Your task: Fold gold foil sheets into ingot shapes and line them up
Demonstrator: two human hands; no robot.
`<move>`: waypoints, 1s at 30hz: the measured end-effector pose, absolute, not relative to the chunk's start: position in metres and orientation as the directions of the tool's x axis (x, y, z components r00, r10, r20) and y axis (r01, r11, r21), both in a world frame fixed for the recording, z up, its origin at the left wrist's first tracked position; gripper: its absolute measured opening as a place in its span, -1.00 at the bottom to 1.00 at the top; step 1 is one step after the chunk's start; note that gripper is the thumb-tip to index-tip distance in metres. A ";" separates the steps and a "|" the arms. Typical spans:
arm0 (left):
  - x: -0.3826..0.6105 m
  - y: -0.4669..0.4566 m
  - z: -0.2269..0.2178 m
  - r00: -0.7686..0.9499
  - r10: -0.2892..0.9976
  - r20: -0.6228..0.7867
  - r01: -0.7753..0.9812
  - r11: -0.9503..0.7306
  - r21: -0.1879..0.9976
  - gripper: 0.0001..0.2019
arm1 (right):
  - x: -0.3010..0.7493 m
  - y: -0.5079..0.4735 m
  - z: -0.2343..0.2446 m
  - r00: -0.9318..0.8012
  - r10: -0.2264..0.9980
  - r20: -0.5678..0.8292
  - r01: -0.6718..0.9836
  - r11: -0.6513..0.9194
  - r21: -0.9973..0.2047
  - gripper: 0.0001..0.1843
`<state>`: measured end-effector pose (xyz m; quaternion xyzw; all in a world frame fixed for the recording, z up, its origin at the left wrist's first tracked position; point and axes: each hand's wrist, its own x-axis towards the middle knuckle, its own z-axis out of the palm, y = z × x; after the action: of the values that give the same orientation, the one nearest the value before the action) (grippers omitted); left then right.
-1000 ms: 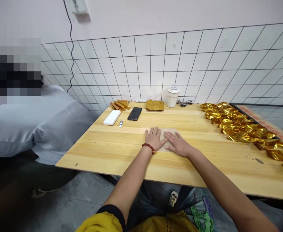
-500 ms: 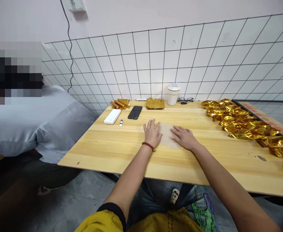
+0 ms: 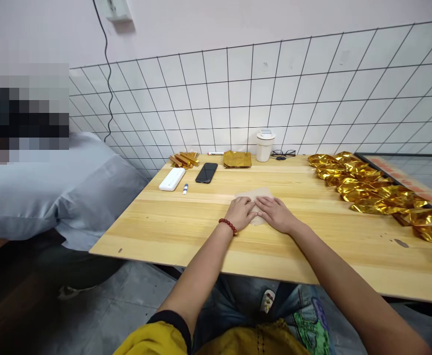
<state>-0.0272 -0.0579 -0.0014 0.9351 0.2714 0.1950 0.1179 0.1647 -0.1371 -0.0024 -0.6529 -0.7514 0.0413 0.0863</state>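
A thin, pale brown sheet of paper [image 3: 255, 193] lies flat on the wooden table. Over its left part rests my left hand [image 3: 240, 213], palm down, a red bead bracelet on the wrist. My right hand [image 3: 277, 214] lies palm down over the right part, fingers stretched out. The two hands meet near the sheet's middle, fingertips and thumbs close together. Neither hand grips anything. The sheet's far edge shows beyond the fingers and a small piece shows between the thumbs; the rest is under my hands.
Along the back stand a white cup [image 3: 264, 146], glasses [image 3: 283, 154] and a stack of gold sheets [image 3: 237, 159]. Left are gold strips [image 3: 184, 159], a phone [image 3: 206, 173], a white power bank [image 3: 172, 179] and a small tube [image 3: 185, 189]. Folded gold foil pieces [image 3: 367, 190] line the right. A person [image 3: 90, 182] sits left.
Both hands have come closer together and slightly nearer to me over the paper. The left hand's spread fingers have drawn in. More of the sheet's far edge shows.
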 end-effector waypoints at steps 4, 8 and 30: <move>-0.027 -0.056 -0.003 0.778 0.551 0.303 0.456 -0.826 0.330 -0.70 | 0.158 -0.134 0.001 0.064 0.991 -0.118 0.988 -0.080 -0.135 -0.19; -0.028 -0.054 -0.004 0.775 0.557 0.298 0.460 -0.821 0.338 -0.68 | 0.160 -0.134 0.005 0.150 0.978 -0.147 0.978 -0.168 -0.121 -0.16; -0.027 -0.053 -0.009 0.717 0.629 0.301 0.535 -0.772 0.343 -0.65 | 0.154 -0.137 0.001 -0.179 0.983 -0.032 0.957 0.167 -0.235 -0.21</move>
<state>-0.0273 -0.0530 -0.0090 0.9191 0.3166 0.2037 0.1164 0.1540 -0.1372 0.0012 -0.6374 -0.7612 0.1014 0.0636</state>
